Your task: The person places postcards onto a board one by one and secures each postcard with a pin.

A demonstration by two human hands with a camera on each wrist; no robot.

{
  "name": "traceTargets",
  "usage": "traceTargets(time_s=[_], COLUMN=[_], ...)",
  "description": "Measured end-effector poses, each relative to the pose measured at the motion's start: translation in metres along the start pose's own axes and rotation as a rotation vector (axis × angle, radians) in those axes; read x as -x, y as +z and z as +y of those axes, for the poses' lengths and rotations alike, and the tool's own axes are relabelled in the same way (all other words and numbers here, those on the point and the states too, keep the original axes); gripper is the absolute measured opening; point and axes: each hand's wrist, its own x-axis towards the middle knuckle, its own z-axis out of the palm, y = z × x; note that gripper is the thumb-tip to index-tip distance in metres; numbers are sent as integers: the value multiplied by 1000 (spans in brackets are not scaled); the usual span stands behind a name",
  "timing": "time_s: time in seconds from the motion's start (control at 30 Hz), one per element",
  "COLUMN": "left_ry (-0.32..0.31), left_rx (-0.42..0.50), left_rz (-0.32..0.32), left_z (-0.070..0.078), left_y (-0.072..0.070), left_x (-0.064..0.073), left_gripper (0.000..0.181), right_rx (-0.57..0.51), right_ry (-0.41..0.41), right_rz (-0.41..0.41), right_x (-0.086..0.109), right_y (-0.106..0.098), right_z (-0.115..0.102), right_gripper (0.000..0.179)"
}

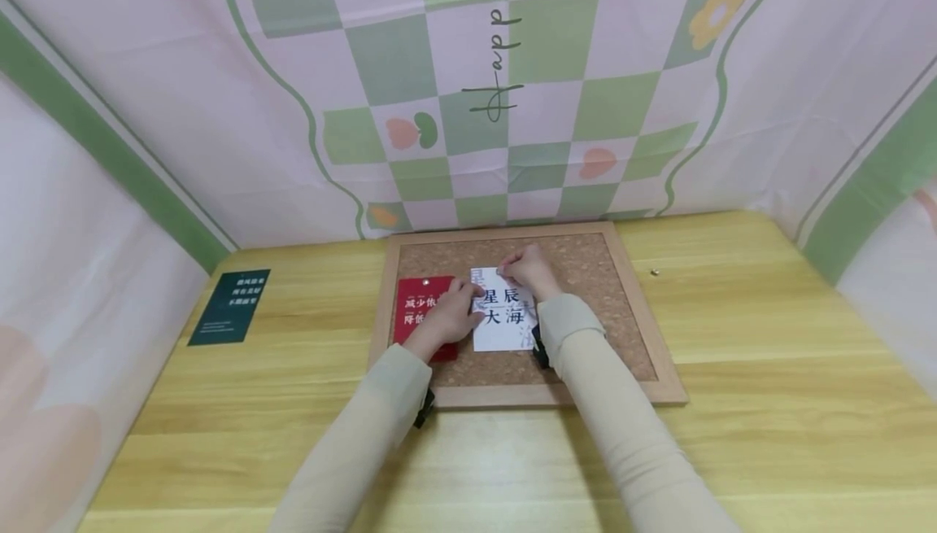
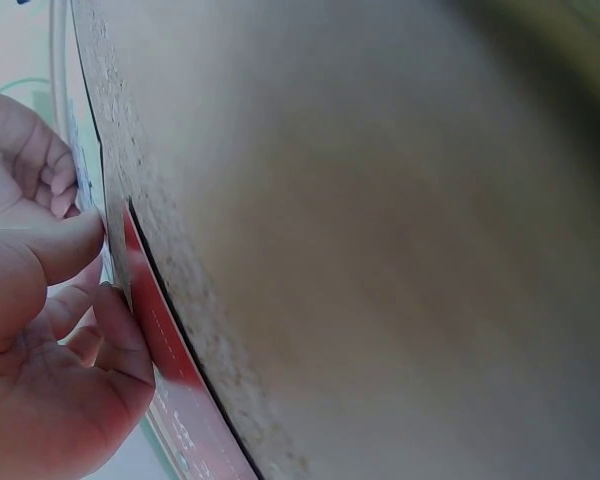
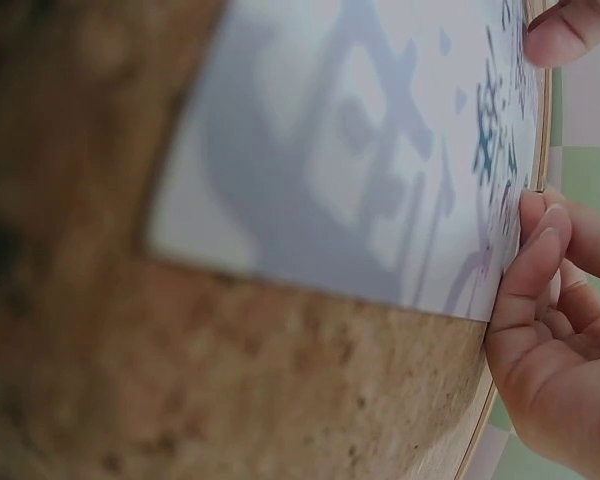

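Observation:
A white card (image 1: 505,334) with dark Chinese characters lies on a wood-framed cork board (image 1: 578,273). My right hand (image 1: 532,270) is at the card's top edge, thumb and finger pinching a small silvery thing that looks like a pushpin, mostly hidden by the fingertips. With spread fingers, my left hand (image 1: 452,315) presses the card's left edge. Partly under that hand is a red card (image 1: 410,338), with a pushpin (image 1: 425,281) at its top. In the right wrist view, the white card (image 3: 310,150) lies against the cork, fingertips of the right hand (image 3: 555,330) at its edge.
A dark green card (image 1: 228,309) lies on the wooden table (image 1: 769,338) at the left. One small metal pin (image 1: 655,273) sits on the table right of the board. A patterned cloth (image 1: 468,69) hangs behind the board and along both sides.

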Motion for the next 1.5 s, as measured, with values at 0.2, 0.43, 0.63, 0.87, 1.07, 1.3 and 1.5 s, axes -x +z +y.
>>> traceTargets(time_s=[0.2,0.43,0.63,0.87,1.07,1.3,1.5], left_ry=[1,2,-2,-4,-7,-10,-14], left_rx=[-1,-1,3,9,6,8,-1], left_rz=[1,8,5,9,7,3,3], left_z=[-1,-2,-3,-2,-1,-1,-1], left_y=[1,2,1,1,1,1,1], left_x=[-1,-2,-3,-1,-1,-1,-2], left_gripper=[39,39,39,39,39,40,40], right_rx=[3,-5,1,11,45,113,125], right_ry=[13,31,23,18,5,2,13], right_rz=[1,9,7,15,25,24,17], right_x=[1,2,2,2,3,5,6], right_y=[0,1,0,0,1,1,1], right_z=[0,-2,-4,-3,-4,-6,-7], right_gripper=[18,19,19,19,17,16,15])
